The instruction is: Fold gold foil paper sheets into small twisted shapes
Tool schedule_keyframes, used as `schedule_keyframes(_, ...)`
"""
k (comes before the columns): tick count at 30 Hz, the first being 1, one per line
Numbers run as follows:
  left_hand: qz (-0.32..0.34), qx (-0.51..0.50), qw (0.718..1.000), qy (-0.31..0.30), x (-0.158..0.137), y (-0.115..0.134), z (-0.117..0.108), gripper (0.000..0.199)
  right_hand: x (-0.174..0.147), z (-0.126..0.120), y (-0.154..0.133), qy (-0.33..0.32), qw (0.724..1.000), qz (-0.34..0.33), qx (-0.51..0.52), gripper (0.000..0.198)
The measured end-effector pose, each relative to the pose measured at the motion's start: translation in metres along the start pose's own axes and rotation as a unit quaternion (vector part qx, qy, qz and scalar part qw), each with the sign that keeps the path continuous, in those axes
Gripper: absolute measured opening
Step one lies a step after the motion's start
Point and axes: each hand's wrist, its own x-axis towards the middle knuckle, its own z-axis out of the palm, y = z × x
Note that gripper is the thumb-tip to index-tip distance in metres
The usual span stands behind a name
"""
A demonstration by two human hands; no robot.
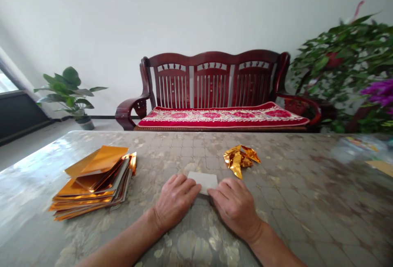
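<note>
A small pale grey rectangle of paper (203, 179) lies in front of me on the table, between my two hands. My left hand (177, 197) is closed at its left edge, thumb and fingers pressed on the near left corner. At the near right corner my right hand (236, 206) pinches the same paper, its fingers curled. The undersides of both hands are hidden. To the left stands an uneven stack of gold foil paper (87, 191), some sheets showing grey backs. Just beyond my right hand sits a crumpled piece of gold foil (240, 158).
A patterned grey cover lies over the table (172, 148). Clear plastic packaging (357, 148) and a tan piece (380, 167) lie at the right. Past the far edge are a dark red wooden bench (215, 83), a potted plant (72, 91) and leafy plants (340, 54).
</note>
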Motion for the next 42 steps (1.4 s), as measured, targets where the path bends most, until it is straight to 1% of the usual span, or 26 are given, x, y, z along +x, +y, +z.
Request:
schedule_keyframes(3,0.008,-0.004,1.0,-0.014,-0.005,-0.001,0.004,0.017,-0.003,0.004,0.001,-0.057,0.998,0.003,0.027,0.016)
schedule_keyframes(6,0.008,-0.011,0.999,-0.036,-0.009,-0.001,0.009,0.013,-0.004,0.007,0.003,-0.094,0.994,0.015,0.06,0.018)
schedule_keyframes(9,-0.01,-0.033,0.998,-0.055,-0.011,-0.003,0.012,0.018,-0.004,0.007,0.004,-0.124,0.988,0.033,0.088,0.017)
schedule_keyframes(11,-0.039,-0.066,0.995,-0.061,-0.011,-0.004,0.012,0.022,-0.004,0.007,0.004,-0.143,0.983,0.053,0.101,0.016)
schedule_keyframes(14,-0.101,-0.139,0.982,-0.077,-0.009,-0.007,0.01,0.02,-0.003,0.007,0.004,-0.166,0.975,0.087,0.115,0.015)
schedule_keyframes(19,-0.21,-0.227,0.944,-0.113,-0.002,-0.012,0.01,0.016,0.003,0.008,0.004,-0.196,0.962,0.146,0.123,0.014)
schedule_keyframes(23,-0.265,-0.276,0.915,-0.128,0.002,-0.014,0.012,0.017,0.007,0.01,0.005,-0.21,0.954,0.175,0.125,0.015)
schedule_keyframes(26,-0.287,-0.271,0.908,-0.14,0.004,-0.014,0.01,0.017,0.008,0.011,0.005,-0.222,0.949,0.189,0.121,0.015)
schedule_keyframes(30,-0.308,-0.24,0.908,-0.151,0.005,-0.013,0.009,0.017,0.01,0.012,0.005,-0.229,0.942,0.212,0.122,0.009)
schedule_keyframes(33,-0.31,-0.212,0.915,-0.148,0.005,-0.013,0.009,0.014,0.012,0.011,0.003,-0.227,0.938,0.232,0.124,0.006)
schedule_keyframes(38,-0.315,-0.164,0.922,-0.151,0.007,-0.013,0.01,0.016,0.014,0.01,0.001,-0.225,0.938,0.239,0.116,0.005)
schedule_keyframes(42,-0.295,-0.134,0.934,-0.149,0.008,-0.012,0.009,0.017,0.014,0.012,0.002,-0.226,0.937,0.242,0.111,0.005)
